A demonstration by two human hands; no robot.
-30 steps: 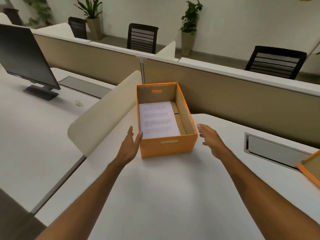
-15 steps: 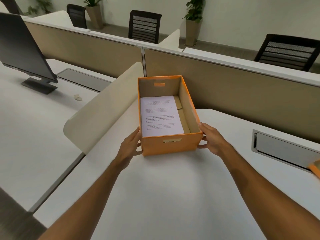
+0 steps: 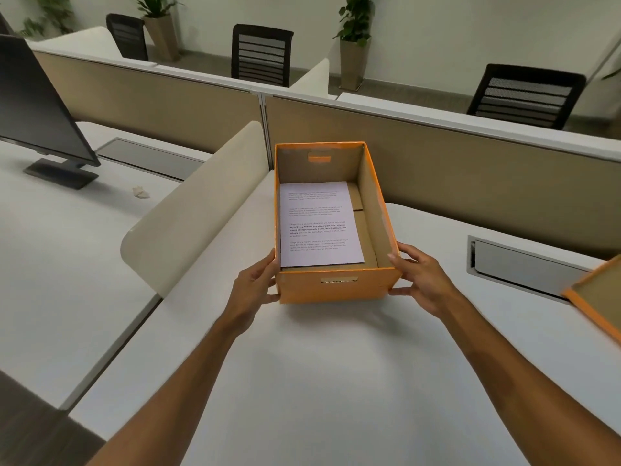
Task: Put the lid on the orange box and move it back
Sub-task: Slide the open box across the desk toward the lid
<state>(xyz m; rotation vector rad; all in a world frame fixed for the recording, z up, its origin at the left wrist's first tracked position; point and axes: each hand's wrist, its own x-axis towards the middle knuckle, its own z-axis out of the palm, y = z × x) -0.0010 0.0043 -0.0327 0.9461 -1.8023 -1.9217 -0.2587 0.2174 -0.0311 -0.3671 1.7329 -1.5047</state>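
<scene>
The orange box point(image 3: 339, 286) stands open on the white desk point(image 3: 329, 381), with a printed sheet of paper point(image 3: 317, 223) lying inside on its cardboard floor. My left hand point(image 3: 252, 290) grips the box's near left corner. My right hand point(image 3: 424, 280) grips the near right corner. The orange lid point(image 3: 596, 297) lies at the right edge of the view, partly cut off, apart from the box.
A curved cream divider point(image 3: 198, 210) runs along the box's left side. A beige partition point(image 3: 470, 169) rises right behind the box. A metal cable hatch point(image 3: 517, 267) sits in the desk to the right. A monitor point(image 3: 37, 112) stands on the neighbouring desk at left.
Both hands moved in from beside the box and closed on its near corners. The box now sits a little nearer to me.
</scene>
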